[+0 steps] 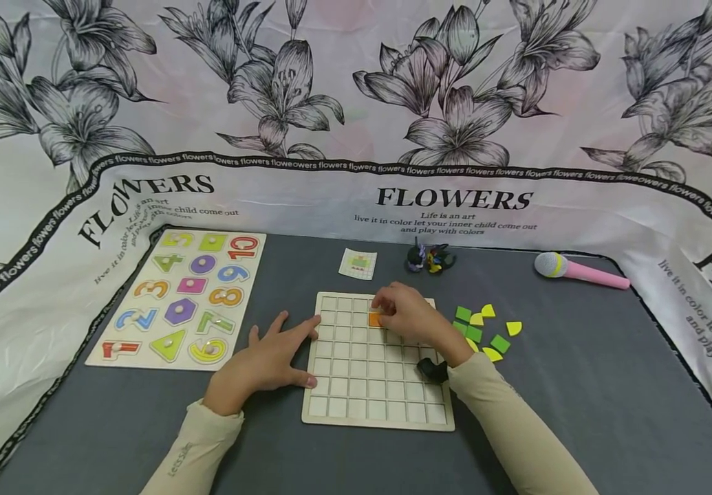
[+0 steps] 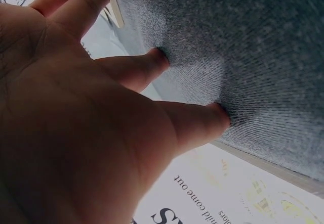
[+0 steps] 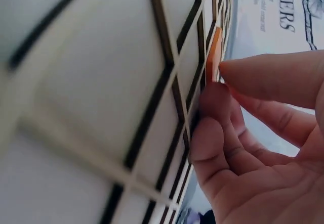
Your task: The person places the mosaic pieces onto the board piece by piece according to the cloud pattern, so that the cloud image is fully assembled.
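Observation:
A pale wooden grid board (image 1: 356,390) with white square cells lies in front of me. My right hand (image 1: 414,316) reaches over its upper right part, fingers curled, pinching an orange square tile (image 1: 375,319) at a cell in the upper rows. In the right wrist view the fingertips meet the edge of the orange tile (image 3: 214,57), close against the grid. My left hand (image 1: 275,354) is spread along the board's left edge, with a fingertip and the thumb at the rim. In the left wrist view, fingertips of the left hand (image 2: 86,97) touch the grey cloth.
Several green tiles (image 1: 500,343) and yellow pieces (image 1: 514,328) lie right of the board. A number-and-shape puzzle (image 1: 203,299) is at left. Behind stand a small pattern card (image 1: 358,264), dark figurines (image 1: 426,258) and a pink toy microphone (image 1: 581,270). A black object (image 1: 433,370) hangs by the right wrist.

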`<state>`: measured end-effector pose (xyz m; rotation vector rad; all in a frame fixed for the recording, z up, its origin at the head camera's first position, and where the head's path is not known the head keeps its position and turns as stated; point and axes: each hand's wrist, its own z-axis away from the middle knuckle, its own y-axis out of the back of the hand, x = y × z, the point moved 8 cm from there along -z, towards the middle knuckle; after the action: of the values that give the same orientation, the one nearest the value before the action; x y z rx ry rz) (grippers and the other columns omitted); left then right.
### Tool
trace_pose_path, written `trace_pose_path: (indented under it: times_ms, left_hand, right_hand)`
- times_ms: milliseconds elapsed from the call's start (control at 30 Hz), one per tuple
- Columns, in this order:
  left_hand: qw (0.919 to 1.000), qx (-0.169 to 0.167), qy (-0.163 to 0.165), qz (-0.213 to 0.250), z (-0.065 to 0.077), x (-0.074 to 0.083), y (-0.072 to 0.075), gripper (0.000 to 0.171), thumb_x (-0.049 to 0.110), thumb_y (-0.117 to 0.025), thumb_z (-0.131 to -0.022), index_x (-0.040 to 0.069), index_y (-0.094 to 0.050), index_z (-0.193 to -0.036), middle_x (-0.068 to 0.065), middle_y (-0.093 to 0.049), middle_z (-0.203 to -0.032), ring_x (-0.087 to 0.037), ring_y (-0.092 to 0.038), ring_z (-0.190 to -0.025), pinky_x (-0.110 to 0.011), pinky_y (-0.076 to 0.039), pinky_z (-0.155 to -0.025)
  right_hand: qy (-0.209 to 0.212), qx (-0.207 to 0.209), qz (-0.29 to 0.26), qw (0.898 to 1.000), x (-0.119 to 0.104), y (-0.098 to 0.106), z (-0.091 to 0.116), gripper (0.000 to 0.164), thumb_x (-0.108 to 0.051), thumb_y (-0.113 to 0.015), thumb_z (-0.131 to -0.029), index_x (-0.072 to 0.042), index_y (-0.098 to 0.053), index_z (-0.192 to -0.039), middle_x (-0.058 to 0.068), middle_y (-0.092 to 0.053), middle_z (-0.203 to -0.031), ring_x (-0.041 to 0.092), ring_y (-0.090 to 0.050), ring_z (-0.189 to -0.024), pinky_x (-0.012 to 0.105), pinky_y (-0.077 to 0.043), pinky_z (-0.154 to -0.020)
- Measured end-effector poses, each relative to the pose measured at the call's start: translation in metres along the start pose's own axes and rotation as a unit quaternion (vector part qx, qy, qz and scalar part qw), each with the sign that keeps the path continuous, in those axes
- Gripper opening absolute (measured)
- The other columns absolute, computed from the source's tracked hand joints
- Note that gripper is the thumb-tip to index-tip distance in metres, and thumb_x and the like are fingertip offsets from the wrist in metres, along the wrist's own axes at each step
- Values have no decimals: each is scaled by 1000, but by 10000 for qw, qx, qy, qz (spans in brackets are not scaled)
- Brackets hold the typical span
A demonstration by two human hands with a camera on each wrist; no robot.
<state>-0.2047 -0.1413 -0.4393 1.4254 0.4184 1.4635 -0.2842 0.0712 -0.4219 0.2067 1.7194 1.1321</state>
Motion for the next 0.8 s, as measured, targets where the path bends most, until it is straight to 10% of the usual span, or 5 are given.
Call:
trace_pose_path:
  times_ms: [800]
  left_hand:
    - [10000, -32, 7, -37, -2, -3, -3, 104, 29, -94, -84, 15, -35, -168, -1, -61, -153, -49, -9, -161, -85, 1, -114]
  right_hand:
    - [-1026, 1013, 483, 9884, 90, 94, 99, 34, 3, -66, -98, 7, -70, -132, 27, -63, -133, 45, -61, -118, 61, -51, -93]
